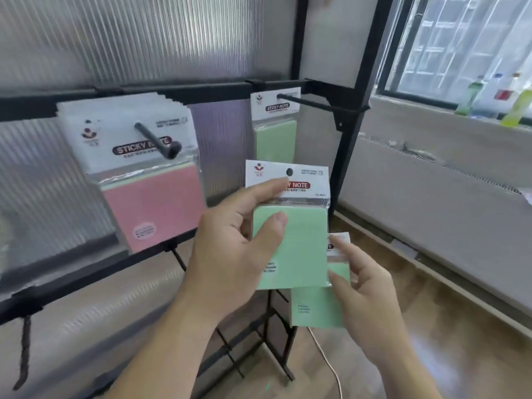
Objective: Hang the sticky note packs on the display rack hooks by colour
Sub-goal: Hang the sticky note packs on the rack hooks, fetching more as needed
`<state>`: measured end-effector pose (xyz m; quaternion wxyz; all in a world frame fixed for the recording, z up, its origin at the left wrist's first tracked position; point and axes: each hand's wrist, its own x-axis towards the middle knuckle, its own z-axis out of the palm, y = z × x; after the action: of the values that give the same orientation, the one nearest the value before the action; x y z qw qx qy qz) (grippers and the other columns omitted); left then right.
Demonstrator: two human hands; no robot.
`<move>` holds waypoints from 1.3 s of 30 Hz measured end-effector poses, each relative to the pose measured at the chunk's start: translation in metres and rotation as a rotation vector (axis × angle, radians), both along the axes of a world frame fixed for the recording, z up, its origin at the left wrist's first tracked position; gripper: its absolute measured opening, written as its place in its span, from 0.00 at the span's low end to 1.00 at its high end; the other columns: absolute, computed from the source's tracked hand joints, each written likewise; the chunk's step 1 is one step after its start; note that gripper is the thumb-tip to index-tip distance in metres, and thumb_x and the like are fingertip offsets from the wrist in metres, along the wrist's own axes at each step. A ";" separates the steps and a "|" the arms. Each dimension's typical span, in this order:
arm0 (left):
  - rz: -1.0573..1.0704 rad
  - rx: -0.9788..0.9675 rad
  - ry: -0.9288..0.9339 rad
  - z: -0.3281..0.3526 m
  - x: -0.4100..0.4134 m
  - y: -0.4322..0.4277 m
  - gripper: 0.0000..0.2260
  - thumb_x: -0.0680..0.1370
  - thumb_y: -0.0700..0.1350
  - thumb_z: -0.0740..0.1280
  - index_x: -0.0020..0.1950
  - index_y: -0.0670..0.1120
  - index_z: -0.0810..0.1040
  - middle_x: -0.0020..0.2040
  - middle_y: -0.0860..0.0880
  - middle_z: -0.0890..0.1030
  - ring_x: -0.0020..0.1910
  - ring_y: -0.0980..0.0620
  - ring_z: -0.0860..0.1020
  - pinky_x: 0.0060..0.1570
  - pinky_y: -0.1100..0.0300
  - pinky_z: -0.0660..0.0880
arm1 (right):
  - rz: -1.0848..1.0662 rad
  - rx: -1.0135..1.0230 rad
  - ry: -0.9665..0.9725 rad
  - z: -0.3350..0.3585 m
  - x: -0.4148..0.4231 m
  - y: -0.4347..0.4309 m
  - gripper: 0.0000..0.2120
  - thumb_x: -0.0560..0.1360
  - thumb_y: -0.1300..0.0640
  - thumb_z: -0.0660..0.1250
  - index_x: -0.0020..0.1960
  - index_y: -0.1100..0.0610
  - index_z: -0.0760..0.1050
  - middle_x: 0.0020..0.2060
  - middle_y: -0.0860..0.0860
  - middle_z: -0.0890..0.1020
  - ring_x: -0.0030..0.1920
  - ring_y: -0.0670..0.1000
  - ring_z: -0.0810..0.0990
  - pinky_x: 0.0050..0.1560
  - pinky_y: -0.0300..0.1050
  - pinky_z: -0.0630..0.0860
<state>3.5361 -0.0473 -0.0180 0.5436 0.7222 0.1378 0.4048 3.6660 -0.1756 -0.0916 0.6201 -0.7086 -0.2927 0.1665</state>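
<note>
The left grip (230, 249) pinches a green pack (299, 240), forefinger just under its hole; the right grip (365, 292), beside it, pinches a second pack (316, 309); the green hook (311, 103) lies above both — the forefinger may block the hole, or the pack may slip.

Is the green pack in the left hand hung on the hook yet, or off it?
Off. The left hand holds the green pack below the hook; its hang hole shows empty.
</note>
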 end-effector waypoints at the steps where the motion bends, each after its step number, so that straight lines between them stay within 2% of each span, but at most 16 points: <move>1: 0.012 0.024 -0.010 0.005 0.012 -0.001 0.14 0.74 0.46 0.67 0.57 0.60 0.81 0.55 0.58 0.83 0.53 0.55 0.82 0.50 0.50 0.81 | 0.034 -0.024 0.008 -0.003 0.013 0.001 0.23 0.76 0.72 0.62 0.65 0.51 0.76 0.53 0.47 0.84 0.43 0.44 0.84 0.37 0.36 0.77; 3: 0.017 0.059 -0.040 0.014 0.033 -0.005 0.16 0.74 0.47 0.67 0.61 0.61 0.79 0.57 0.56 0.82 0.56 0.52 0.81 0.51 0.47 0.80 | 0.078 -0.058 0.031 -0.008 0.035 0.003 0.23 0.75 0.69 0.63 0.65 0.51 0.76 0.54 0.48 0.84 0.46 0.49 0.84 0.39 0.42 0.79; 6: 0.037 0.101 -0.113 0.024 0.057 -0.011 0.17 0.74 0.49 0.67 0.63 0.59 0.78 0.59 0.54 0.82 0.58 0.50 0.81 0.52 0.46 0.80 | 0.121 -0.093 0.062 -0.015 0.059 0.006 0.21 0.69 0.57 0.64 0.62 0.51 0.78 0.53 0.52 0.84 0.46 0.52 0.85 0.41 0.49 0.81; 7: 0.043 0.110 -0.139 0.026 0.063 -0.013 0.17 0.74 0.49 0.67 0.63 0.58 0.78 0.59 0.54 0.82 0.58 0.49 0.81 0.52 0.46 0.80 | 0.140 -0.096 0.089 -0.019 0.067 0.007 0.20 0.69 0.58 0.65 0.61 0.52 0.79 0.51 0.52 0.85 0.45 0.52 0.85 0.40 0.49 0.81; 9: 0.056 0.132 -0.169 0.029 0.072 -0.016 0.17 0.74 0.47 0.66 0.63 0.57 0.78 0.59 0.53 0.82 0.59 0.48 0.80 0.52 0.46 0.79 | 0.178 -0.099 0.121 -0.023 0.078 0.011 0.14 0.74 0.67 0.66 0.56 0.56 0.80 0.43 0.52 0.86 0.40 0.51 0.85 0.34 0.43 0.79; 11: 0.066 0.156 -0.176 0.031 0.079 -0.018 0.17 0.74 0.46 0.66 0.63 0.57 0.78 0.59 0.53 0.82 0.59 0.48 0.80 0.51 0.46 0.80 | 0.223 -0.113 0.110 -0.021 0.083 0.013 0.17 0.75 0.74 0.62 0.51 0.55 0.81 0.38 0.49 0.86 0.37 0.50 0.85 0.33 0.40 0.78; 15: 0.106 0.217 -0.137 0.036 0.092 -0.014 0.18 0.75 0.45 0.65 0.64 0.58 0.77 0.60 0.54 0.81 0.61 0.48 0.79 0.55 0.46 0.78 | 0.281 -0.119 0.053 -0.016 0.089 0.022 0.22 0.74 0.75 0.61 0.46 0.50 0.82 0.37 0.45 0.86 0.35 0.45 0.84 0.34 0.35 0.76; 19: 0.161 0.277 -0.109 0.041 0.096 -0.015 0.18 0.76 0.44 0.65 0.64 0.59 0.77 0.59 0.56 0.81 0.60 0.50 0.79 0.54 0.48 0.79 | 0.320 -0.079 0.046 -0.014 0.094 0.025 0.24 0.73 0.77 0.62 0.41 0.47 0.81 0.36 0.40 0.85 0.34 0.40 0.82 0.32 0.30 0.73; 23: 0.207 0.327 -0.082 0.043 0.097 -0.016 0.18 0.77 0.44 0.64 0.65 0.57 0.76 0.60 0.57 0.80 0.61 0.51 0.78 0.55 0.51 0.78 | 0.358 -0.077 0.054 -0.019 0.100 0.024 0.22 0.73 0.76 0.62 0.45 0.50 0.82 0.38 0.41 0.86 0.35 0.40 0.83 0.33 0.31 0.74; 26: 0.256 0.422 -0.012 0.043 0.098 -0.017 0.20 0.77 0.43 0.64 0.68 0.58 0.73 0.61 0.61 0.78 0.62 0.58 0.76 0.56 0.62 0.76 | 0.379 -0.075 0.083 -0.025 0.104 0.021 0.20 0.73 0.77 0.62 0.51 0.55 0.82 0.39 0.41 0.86 0.35 0.40 0.82 0.34 0.31 0.74; 28: 0.308 0.500 0.025 0.044 0.099 -0.018 0.21 0.77 0.43 0.64 0.69 0.57 0.71 0.59 0.63 0.78 0.60 0.64 0.76 0.53 0.72 0.72 | 0.370 -0.054 0.100 -0.029 0.107 0.021 0.18 0.72 0.71 0.66 0.52 0.52 0.82 0.42 0.42 0.86 0.37 0.41 0.83 0.35 0.32 0.75; 30: 0.364 0.570 0.059 0.044 0.100 -0.020 0.21 0.77 0.44 0.63 0.70 0.56 0.69 0.57 0.64 0.77 0.57 0.68 0.75 0.51 0.77 0.68 | 0.375 -0.038 0.126 -0.032 0.108 0.020 0.18 0.66 0.62 0.64 0.53 0.49 0.82 0.44 0.43 0.86 0.40 0.43 0.84 0.36 0.33 0.75; 34: 0.436 0.655 0.117 0.045 0.101 -0.024 0.22 0.76 0.41 0.64 0.70 0.51 0.70 0.51 0.66 0.74 0.52 0.74 0.72 0.49 0.82 0.64 | 0.384 -0.027 0.205 -0.036 0.110 0.015 0.21 0.64 0.60 0.63 0.54 0.49 0.82 0.45 0.44 0.86 0.40 0.47 0.85 0.35 0.35 0.76; 39: 0.471 0.673 0.054 0.050 0.104 -0.029 0.21 0.77 0.41 0.64 0.70 0.49 0.71 0.57 0.63 0.75 0.57 0.70 0.74 0.53 0.78 0.67 | 0.381 -0.035 0.197 -0.041 0.114 0.012 0.21 0.64 0.60 0.63 0.55 0.48 0.82 0.45 0.46 0.86 0.41 0.50 0.85 0.36 0.37 0.76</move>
<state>3.6402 -0.0767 0.0322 0.1656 0.8187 0.1735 0.5218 3.7803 -0.1635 -0.1322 0.5907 -0.6313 -0.3564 0.3543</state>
